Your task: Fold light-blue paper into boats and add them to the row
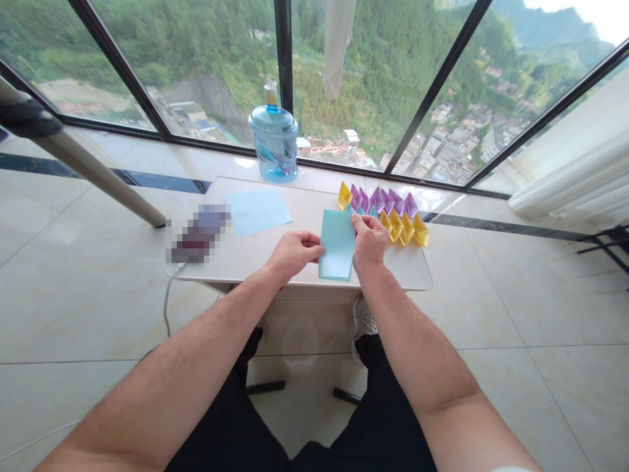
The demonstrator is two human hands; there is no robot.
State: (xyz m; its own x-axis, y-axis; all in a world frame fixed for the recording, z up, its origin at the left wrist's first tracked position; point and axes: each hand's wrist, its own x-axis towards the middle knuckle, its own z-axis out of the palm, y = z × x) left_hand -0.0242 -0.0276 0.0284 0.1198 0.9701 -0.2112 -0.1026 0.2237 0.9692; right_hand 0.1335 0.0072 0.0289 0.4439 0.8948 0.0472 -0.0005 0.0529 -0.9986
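A light-blue sheet of paper, folded into a narrow upright rectangle (337,246), is held up above the near part of the table. My left hand (295,254) pinches its left edge between thumb and fingers. At its upper right edge, my right hand (369,241) grips it, thumb on the face turned to me. Behind the right hand stand folded paper boats: several purple ones (384,200) at the back and several yellow ones (403,228) in front. Teal tips (366,211) show between them, mostly hidden by the folded paper and hand.
A flat light-blue sheet (258,211) lies on the white table (255,255). Left of it is a pixelated phone-like object (199,234) with a cable (167,301). A blue water jug (274,141) stands by the window. A slanted pole (98,167) rises at left.
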